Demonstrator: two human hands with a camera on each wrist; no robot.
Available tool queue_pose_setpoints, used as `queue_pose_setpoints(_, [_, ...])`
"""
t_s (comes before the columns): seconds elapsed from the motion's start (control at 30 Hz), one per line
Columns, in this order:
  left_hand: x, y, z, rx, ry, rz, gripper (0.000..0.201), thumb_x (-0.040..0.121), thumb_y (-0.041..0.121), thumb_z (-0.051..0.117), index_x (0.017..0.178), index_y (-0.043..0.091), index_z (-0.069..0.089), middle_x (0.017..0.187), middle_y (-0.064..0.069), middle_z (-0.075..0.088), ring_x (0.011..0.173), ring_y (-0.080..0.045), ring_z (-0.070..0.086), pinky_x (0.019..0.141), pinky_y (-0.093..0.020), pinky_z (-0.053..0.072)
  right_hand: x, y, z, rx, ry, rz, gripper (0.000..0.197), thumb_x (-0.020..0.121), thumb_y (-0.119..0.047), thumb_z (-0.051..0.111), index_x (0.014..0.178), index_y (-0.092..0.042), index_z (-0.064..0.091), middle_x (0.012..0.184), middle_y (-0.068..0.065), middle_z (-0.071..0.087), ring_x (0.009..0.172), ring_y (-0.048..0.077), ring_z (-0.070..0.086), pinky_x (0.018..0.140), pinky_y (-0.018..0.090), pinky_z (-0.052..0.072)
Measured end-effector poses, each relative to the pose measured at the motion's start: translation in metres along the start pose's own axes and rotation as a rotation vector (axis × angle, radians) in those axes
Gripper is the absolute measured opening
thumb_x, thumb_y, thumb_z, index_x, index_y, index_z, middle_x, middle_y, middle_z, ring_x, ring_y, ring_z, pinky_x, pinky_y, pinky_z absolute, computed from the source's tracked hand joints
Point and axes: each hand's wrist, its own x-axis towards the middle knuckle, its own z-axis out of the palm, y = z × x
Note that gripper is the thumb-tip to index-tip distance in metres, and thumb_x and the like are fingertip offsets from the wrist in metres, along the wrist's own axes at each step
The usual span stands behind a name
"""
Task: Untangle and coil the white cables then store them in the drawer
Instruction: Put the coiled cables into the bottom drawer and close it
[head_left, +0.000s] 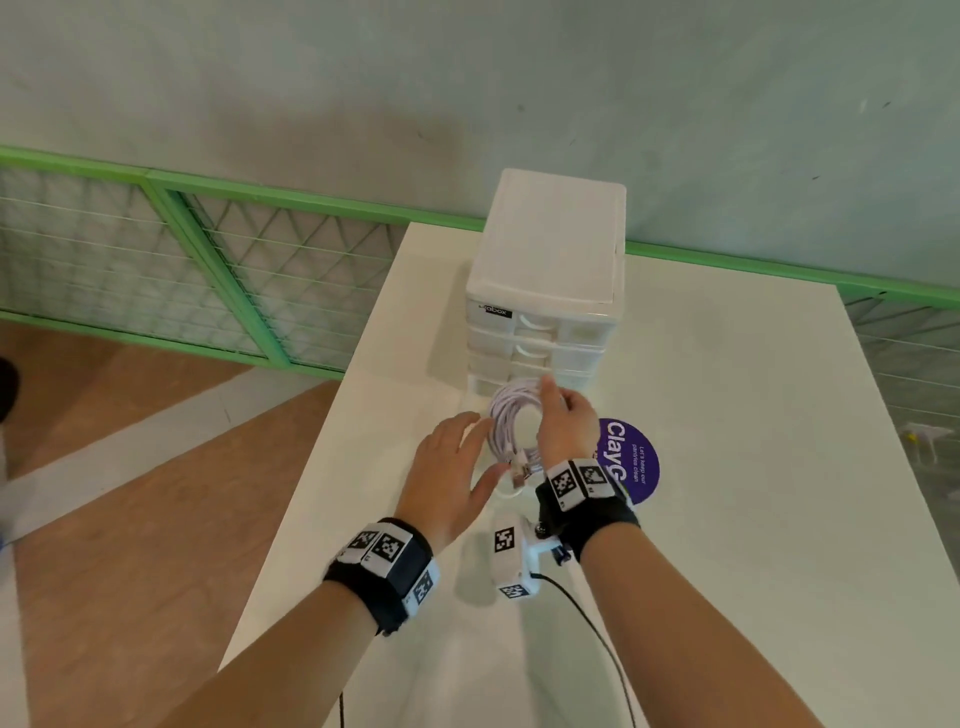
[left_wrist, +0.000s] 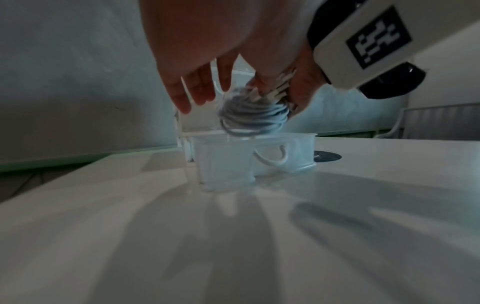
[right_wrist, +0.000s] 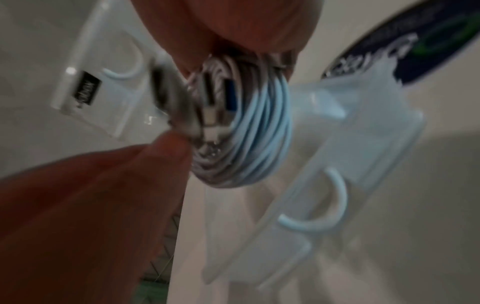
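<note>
My right hand (head_left: 558, 415) grips a coil of white cables (head_left: 511, 426) from its right side and holds it upright just above a pulled-out translucent drawer (left_wrist: 228, 164). Metal connector ends (head_left: 522, 467) stick out at the coil's near side. The left hand (head_left: 457, 452) is spread flat beside the coil's left edge, and its fingertips (right_wrist: 168, 144) touch the connectors. In the right wrist view the coil (right_wrist: 257, 133) hangs over the drawer (right_wrist: 363, 148), whose handle (right_wrist: 335, 205) faces me. The white drawer unit (head_left: 545, 280) stands right behind; its upper drawers are closed.
A round purple sticker (head_left: 634, 462) lies on the white table (head_left: 753, 467) right of my hands. The table's left edge (head_left: 311, 467) drops to a wooden floor. A black cord (head_left: 592, 618) trails from the right wrist camera. A green mesh fence (head_left: 234, 260) runs behind.
</note>
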Motion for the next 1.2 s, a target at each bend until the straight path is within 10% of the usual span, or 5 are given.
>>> queue_pose_setpoints(0.27, [0.009, -0.013, 0.007, -0.031, -0.275, 0.003, 0.068, 0.092, 0.047, 0.012, 0.144, 0.013, 0.039, 0.153, -0.011, 0.034, 0.131, -0.028, 0.045, 0.104, -0.040, 0.038, 0.016, 0.005, 0.015, -0.225, -0.100, 0.269, 0.045, 0.099, -0.030, 0.036, 0.110, 0.006, 0.060, 0.114, 0.024, 0.063, 0.104, 0.035, 0.058, 0.078, 0.034, 0.040])
queue_pose_setpoints(0.53, [0.028, 0.007, 0.012, 0.226, -0.198, 0.017, 0.047, 0.088, 0.050, 0.032, 0.088, 0.029, 0.074, 0.105, -0.009, 0.070, 0.058, -0.024, 0.064, 0.060, -0.033, 0.044, 0.013, 0.000, 0.016, -0.371, -0.139, 0.068, 0.035, 0.100, -0.011, 0.027, 0.123, 0.003, 0.050, 0.124, 0.022, 0.056, 0.113, 0.035, 0.052, 0.087, 0.032, 0.039])
queue_pose_setpoints(0.73, [0.042, 0.026, 0.017, 0.377, -0.331, -0.114, 0.038, 0.097, 0.046, 0.039, 0.113, 0.025, 0.065, 0.127, -0.005, 0.049, 0.099, -0.025, 0.055, 0.083, -0.035, 0.032, 0.003, 0.008, -0.003, -0.735, -0.251, -0.258, 0.036, 0.092, -0.001, 0.038, 0.127, 0.001, 0.042, 0.130, 0.018, 0.050, 0.117, 0.032, 0.050, 0.094, 0.035, 0.041])
queue_pose_setpoints(0.97, [0.045, 0.020, 0.030, 0.257, -0.253, -0.040, 0.042, 0.084, 0.043, 0.064, 0.115, 0.014, 0.067, 0.141, -0.014, 0.045, 0.128, -0.033, 0.044, 0.100, -0.040, 0.040, -0.002, 0.027, -0.026, -1.172, -0.343, -0.565, 0.064, 0.094, -0.005, 0.035, 0.148, -0.004, 0.000, 0.158, 0.012, 0.001, 0.146, 0.024, 0.002, 0.120, 0.036, 0.009])
queue_pose_setpoints(1.2, [0.053, 0.008, 0.038, 0.190, -0.405, -0.032, 0.070, 0.095, 0.050, 0.040, 0.150, 0.014, 0.017, 0.161, -0.007, 0.007, 0.148, -0.023, 0.006, 0.119, -0.039, 0.009, 0.003, 0.040, -0.030, -1.386, -0.401, -0.659, 0.061, 0.098, -0.022, 0.029, 0.149, -0.009, -0.001, 0.159, 0.008, 0.006, 0.147, 0.022, 0.002, 0.116, 0.052, -0.003])
